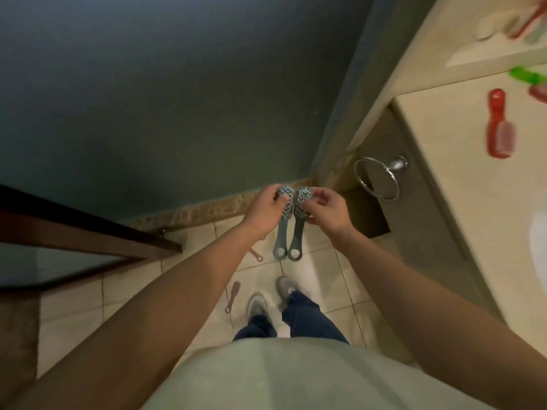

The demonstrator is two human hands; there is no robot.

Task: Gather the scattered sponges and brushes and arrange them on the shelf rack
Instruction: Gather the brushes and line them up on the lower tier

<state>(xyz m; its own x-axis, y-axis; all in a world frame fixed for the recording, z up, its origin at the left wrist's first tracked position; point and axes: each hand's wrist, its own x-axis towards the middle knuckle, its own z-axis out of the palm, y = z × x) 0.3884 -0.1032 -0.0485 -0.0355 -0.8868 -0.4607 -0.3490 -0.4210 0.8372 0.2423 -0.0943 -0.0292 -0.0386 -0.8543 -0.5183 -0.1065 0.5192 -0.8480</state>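
Pinching the speckled bristle heads at mid-frame, my left hand (263,210) grips one grey-blue plastic scrub brush (279,242) and my right hand (328,210) its twin grey-blue brush (297,241), side by side. Their slim flat handles hang down, each ending in a round hole. A red translucent plastic brush (500,125) lies on the beige counter (444,137) at right.

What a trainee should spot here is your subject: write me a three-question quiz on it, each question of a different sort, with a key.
1. True or false: the left hand holds one grey brush by its head, and the right hand holds the other grey brush the same way.
2. The red brush is: A in a hand; B lying on the counter; C hung on the towel ring.
3. Fill in: the pink brush beside the shoes lies on the ____.

Key: 1 true; 2 B; 3 floor.
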